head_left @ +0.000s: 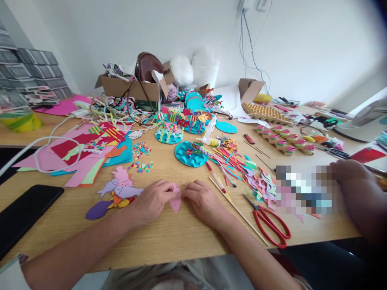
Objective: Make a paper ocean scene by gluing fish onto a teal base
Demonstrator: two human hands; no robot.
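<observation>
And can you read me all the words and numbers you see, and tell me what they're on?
None can be read clearly.
White bottle: its yellow label is too small and blurred to read.
Large white object at the right: any markings are too blurred to read.

One left hand (155, 199), one right hand (202, 200), one co-worker's hand (353, 175). One handheld pink paper shape (175, 206), two lavender paper fish (127, 192), one purple paper shape (98, 210), one black phone (30, 215), one pair of red-handled scissors (256, 208), one brown bag (149, 66).
</observation>
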